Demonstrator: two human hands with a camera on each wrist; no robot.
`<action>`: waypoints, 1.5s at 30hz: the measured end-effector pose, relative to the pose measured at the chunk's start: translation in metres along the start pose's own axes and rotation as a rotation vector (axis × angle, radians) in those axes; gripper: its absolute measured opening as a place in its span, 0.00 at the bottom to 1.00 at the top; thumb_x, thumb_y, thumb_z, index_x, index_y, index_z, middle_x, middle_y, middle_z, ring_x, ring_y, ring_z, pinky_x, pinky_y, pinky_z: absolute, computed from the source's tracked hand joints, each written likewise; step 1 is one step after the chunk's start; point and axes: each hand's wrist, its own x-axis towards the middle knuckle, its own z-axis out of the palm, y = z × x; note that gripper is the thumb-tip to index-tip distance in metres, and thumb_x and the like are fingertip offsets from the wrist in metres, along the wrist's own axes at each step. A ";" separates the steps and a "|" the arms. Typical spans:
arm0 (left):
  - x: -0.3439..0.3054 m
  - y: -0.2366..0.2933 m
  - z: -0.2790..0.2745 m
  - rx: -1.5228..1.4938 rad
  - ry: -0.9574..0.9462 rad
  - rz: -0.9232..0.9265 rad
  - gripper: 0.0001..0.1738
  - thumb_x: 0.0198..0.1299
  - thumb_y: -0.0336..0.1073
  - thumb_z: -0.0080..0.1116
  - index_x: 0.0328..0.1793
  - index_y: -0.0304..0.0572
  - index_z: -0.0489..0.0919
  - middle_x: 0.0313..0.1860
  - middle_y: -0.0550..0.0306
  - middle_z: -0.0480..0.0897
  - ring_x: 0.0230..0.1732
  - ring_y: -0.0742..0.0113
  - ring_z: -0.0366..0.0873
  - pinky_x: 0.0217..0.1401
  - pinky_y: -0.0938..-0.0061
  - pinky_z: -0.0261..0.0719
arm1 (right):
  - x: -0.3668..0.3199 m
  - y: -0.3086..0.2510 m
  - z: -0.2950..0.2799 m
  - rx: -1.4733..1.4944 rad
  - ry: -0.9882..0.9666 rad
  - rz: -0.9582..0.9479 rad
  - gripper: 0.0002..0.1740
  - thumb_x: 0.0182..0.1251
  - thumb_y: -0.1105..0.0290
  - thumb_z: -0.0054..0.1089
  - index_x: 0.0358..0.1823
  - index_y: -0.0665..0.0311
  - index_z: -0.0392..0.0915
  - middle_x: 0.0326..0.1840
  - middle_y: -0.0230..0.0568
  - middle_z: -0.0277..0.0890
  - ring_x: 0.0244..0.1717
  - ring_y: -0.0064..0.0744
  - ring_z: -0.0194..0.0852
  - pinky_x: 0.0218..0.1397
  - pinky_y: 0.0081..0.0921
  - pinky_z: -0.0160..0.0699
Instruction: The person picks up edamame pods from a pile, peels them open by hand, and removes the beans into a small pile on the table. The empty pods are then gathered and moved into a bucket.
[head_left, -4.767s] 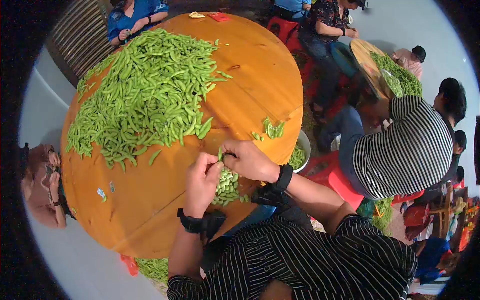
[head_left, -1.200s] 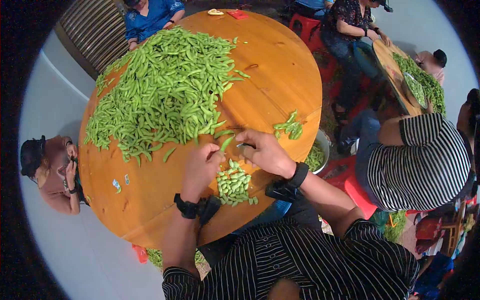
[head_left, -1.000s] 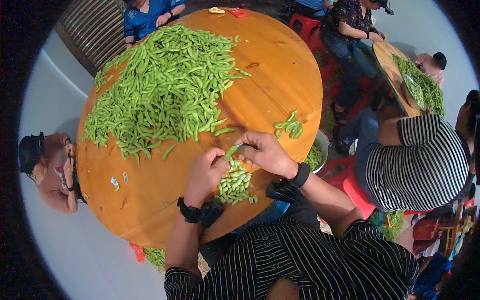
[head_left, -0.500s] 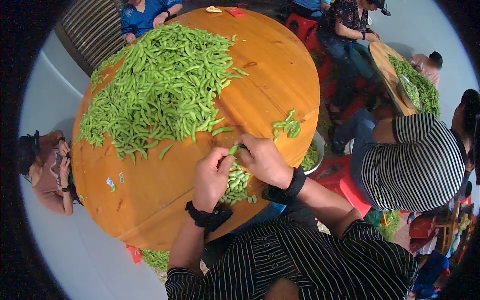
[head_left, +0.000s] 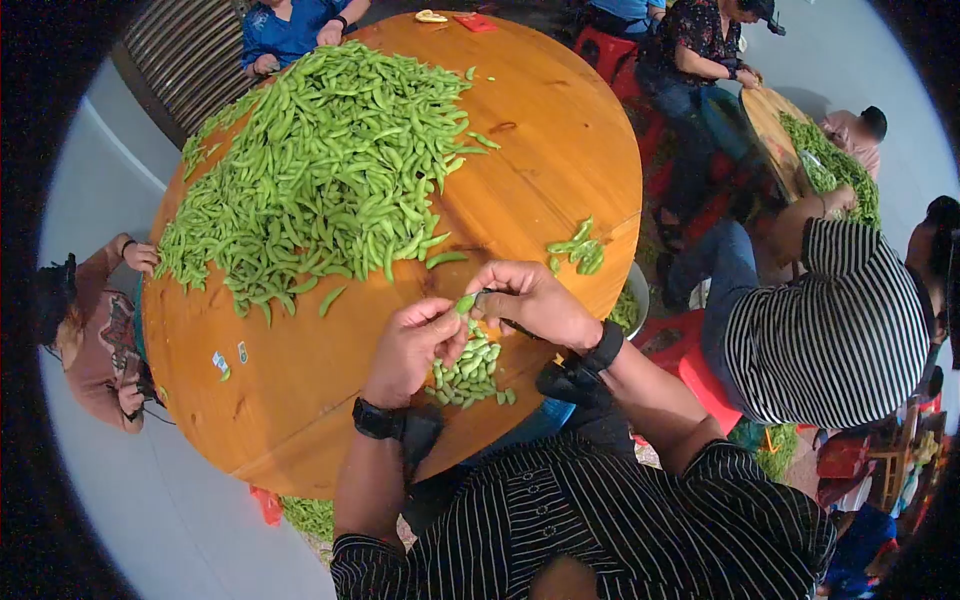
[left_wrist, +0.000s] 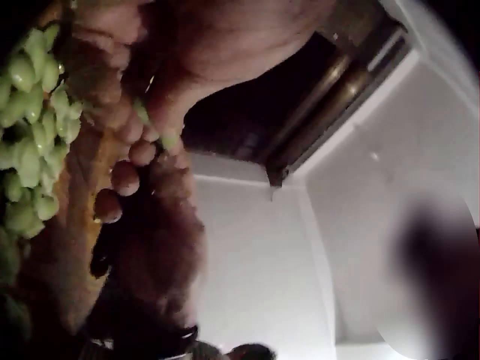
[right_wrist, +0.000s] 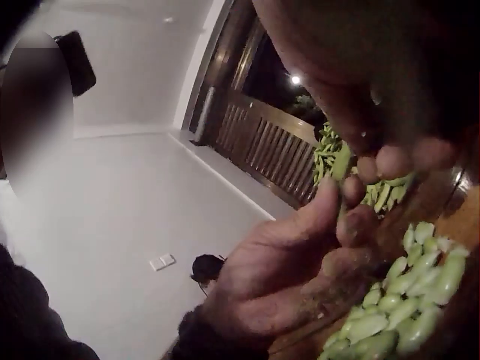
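Note:
In the head view my left hand pinches a green pod between thumb and fingertips. My right hand meets it at the pod's other end, its thumb and index finger gripping there. Beneath both hands lies a small heap of shelled beans on the round wooden table. In the right wrist view the pod stands up from the left hand's thumb and fingers, and the shelled beans lie beside them. The left wrist view is dim, with shelled beans at its left.
A large pile of pods covers the table's far left. Several pod pieces lie near the right edge, above a metal bowl beside the table. Two small stickers lie at left. A person in a striped shirt sits at right.
Both hands stay together on a pod; the left fingers have shifted and more shelled beans show below. The person at left has reached to the pile, and the striped-shirt person has extended an arm.

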 end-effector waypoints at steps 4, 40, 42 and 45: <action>-0.001 0.002 -0.004 -0.045 -0.097 -0.041 0.12 0.69 0.38 0.50 0.45 0.36 0.77 0.30 0.63 0.77 0.26 0.77 0.71 0.28 0.83 0.69 | 0.001 -0.005 -0.001 0.043 -0.054 0.071 0.07 0.67 0.75 0.56 0.45 0.63 0.77 0.32 0.25 0.77 0.28 0.13 0.72 0.29 0.13 0.71; -0.001 0.013 -0.001 0.244 0.126 0.031 0.15 0.66 0.42 0.55 0.30 0.40 0.78 0.19 0.65 0.75 0.17 0.79 0.69 0.20 0.84 0.64 | -0.006 -0.004 0.002 -0.249 0.084 -0.107 0.05 0.69 0.69 0.58 0.38 0.63 0.77 0.25 0.23 0.73 0.24 0.09 0.66 0.25 0.11 0.66; -0.002 0.010 -0.003 0.183 0.017 -0.007 0.14 0.66 0.41 0.55 0.31 0.40 0.78 0.19 0.66 0.74 0.16 0.80 0.67 0.19 0.84 0.62 | -0.006 -0.006 0.008 -0.136 0.039 -0.099 0.06 0.68 0.68 0.60 0.38 0.63 0.78 0.26 0.23 0.73 0.24 0.09 0.65 0.25 0.11 0.66; -0.002 0.005 -0.001 0.104 0.022 -0.006 0.15 0.66 0.41 0.55 0.30 0.40 0.78 0.18 0.66 0.74 0.16 0.80 0.66 0.18 0.84 0.61 | -0.005 -0.011 0.013 -0.081 0.056 -0.089 0.07 0.66 0.69 0.62 0.40 0.64 0.79 0.27 0.23 0.73 0.25 0.09 0.66 0.26 0.11 0.66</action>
